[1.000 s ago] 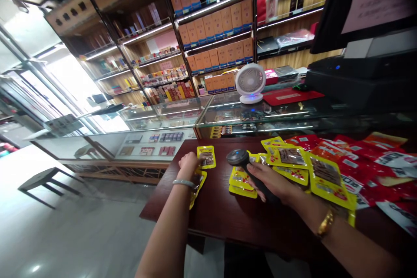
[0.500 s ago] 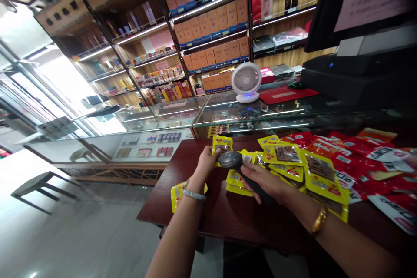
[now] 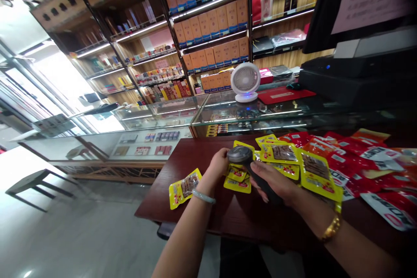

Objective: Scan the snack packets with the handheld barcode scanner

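Note:
My right hand is wrapped round the handle of a black barcode scanner, its head tilted up to the left. My left hand is closed beside the scanner head, at the edge of a yellow snack packet; its fingertips are mostly hidden behind the scanner. Under and beside the scanner lie other yellow packets. One single yellow packet rests left of my left forearm. More yellow packets with brown strips are piled to the right of my right hand.
Red and white packets cover the right of the dark red table. Behind it stands a glass counter with a white fan and a red mat. A black monitor rises at the right; a stool stands left.
My left hand has moved right, bringing the yellow packet behind the scanner head. The scanner has shifted slightly right and up. The single packet at the left now shows more fully.

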`<state>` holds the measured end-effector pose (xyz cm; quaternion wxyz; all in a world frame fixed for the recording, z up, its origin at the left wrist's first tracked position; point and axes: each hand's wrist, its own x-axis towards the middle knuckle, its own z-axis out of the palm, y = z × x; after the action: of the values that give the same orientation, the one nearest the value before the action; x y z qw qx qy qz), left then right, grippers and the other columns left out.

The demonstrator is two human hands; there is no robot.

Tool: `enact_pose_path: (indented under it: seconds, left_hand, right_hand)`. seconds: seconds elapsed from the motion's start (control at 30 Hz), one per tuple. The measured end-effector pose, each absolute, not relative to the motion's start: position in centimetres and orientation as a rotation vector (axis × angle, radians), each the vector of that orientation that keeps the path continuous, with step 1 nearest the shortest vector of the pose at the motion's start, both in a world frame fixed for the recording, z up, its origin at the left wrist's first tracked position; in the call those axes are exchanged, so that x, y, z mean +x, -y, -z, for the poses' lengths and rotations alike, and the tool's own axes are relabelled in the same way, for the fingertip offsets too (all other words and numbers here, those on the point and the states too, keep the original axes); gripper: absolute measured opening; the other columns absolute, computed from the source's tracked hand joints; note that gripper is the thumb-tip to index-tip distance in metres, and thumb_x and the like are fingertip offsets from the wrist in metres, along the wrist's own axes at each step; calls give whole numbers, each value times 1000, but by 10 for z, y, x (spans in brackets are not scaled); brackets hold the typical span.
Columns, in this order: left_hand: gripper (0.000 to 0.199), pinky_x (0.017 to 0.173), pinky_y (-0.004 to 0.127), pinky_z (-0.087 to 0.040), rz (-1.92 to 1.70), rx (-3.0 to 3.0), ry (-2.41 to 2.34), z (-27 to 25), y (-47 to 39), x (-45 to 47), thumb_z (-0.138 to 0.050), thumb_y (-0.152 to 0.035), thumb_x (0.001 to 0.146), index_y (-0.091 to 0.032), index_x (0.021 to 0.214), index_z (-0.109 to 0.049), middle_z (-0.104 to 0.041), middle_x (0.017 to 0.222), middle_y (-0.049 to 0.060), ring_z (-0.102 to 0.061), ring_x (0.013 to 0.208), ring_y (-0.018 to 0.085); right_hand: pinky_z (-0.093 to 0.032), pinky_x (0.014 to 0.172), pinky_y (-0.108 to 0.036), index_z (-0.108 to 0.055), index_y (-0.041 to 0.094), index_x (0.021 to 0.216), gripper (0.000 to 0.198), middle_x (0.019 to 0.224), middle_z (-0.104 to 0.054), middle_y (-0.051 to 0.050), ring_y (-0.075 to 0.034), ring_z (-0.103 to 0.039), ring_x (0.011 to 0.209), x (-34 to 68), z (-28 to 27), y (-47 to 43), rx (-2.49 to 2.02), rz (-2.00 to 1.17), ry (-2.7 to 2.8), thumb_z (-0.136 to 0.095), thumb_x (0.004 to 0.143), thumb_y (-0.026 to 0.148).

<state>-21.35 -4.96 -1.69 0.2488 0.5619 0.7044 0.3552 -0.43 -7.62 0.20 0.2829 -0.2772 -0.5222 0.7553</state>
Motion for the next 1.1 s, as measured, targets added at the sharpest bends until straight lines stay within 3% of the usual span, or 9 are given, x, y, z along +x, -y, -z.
enact_pose_path:
  seconds: [0.1, 0.2, 0.37, 0.47, 0.57, 0.7, 1.0, 1.1]
  left_hand:
    - [23, 84, 32, -45, -652, 1766, -2139, 3, 71, -244, -60, -35, 81, -25, 99, -70, -71, 104, 7, -63, 97, 22]
    - [36, 96, 41, -38, -233, 1776, -2524, -8, 101, -290, -69, -43, 72, -26, 104, -70, -67, 117, 10, -54, 114, 31]
    - [45, 96, 41, -38, 166, 1634, -2584, -7, 138, -340, -71, -58, 64, -23, 93, -70, -66, 112, 14, -53, 115, 35]
    - [45, 84, 36, -43, -6, 1575, -2539, 2, 143, -342, -68, -61, 67, -21, 89, -64, -68, 99, 11, -61, 100, 30]
    - [40, 66, 27, -43, -436, 1445, -2429, 13, 137, -330, -66, -55, 73, -20, 91, -57, -68, 83, 4, -62, 76, 20]
    - [29, 60, 23, -42, -951, 1342, -2251, 26, 118, -304, -60, -47, 82, -20, 89, -52, -64, 77, 0, -59, 69, 14]
    - [13, 61, 22, -41, -975, 1499, -2226, 20, 90, -260, -57, -28, 85, -20, 93, -51, -62, 83, 2, -58, 70, 13]
    - [19, 59, 22, -41, -1031, 1454, -2165, 16, 82, -256, -59, -36, 84, -20, 90, -51, -61, 76, 0, -57, 65, 12]
  right_hand:
    - [-41, 30, -19, -46, 22, 87, 45, 53, -51, 10, -6, -42, 28, -4, 1, 81, -723, -2041, 1439, -58, 82, 66]
    - [-40, 29, -19, -48, 22, 89, 45, 55, -53, 9, -6, -42, 28, -3, 4, 85, -733, -2080, 1455, -58, 81, 65]
    - [-40, 30, -17, -49, 23, 92, 43, 57, -53, 9, -5, -43, 30, -6, 8, 93, -751, -2151, 1456, -58, 83, 63]
    - [-41, 31, -16, -50, 22, 94, 42, 58, -53, 9, -5, -44, 31, -7, 11, 97, -745, -2168, 1491, -57, 84, 62]
    - [-41, 31, -16, -50, 22, 91, 42, 58, -53, 8, -5, -44, 31, -6, 12, 99, -753, -2144, 1523, -57, 84, 63]
    - [-40, 31, -16, -48, 22, 88, 45, 58, -53, 9, -4, -44, 31, -2, 9, 99, -768, -2141, 1518, -57, 83, 65]
    - [-37, 29, -17, -47, 22, 91, 45, 59, -54, 8, -6, -45, 29, 13, 9, 91, -741, -2097, 1459, -57, 82, 65]
    - [-36, 29, -17, -46, 22, 87, 44, 58, -53, 8, -6, -44, 29, 20, 8, 90, -745, -2095, 1420, -58, 82, 64]
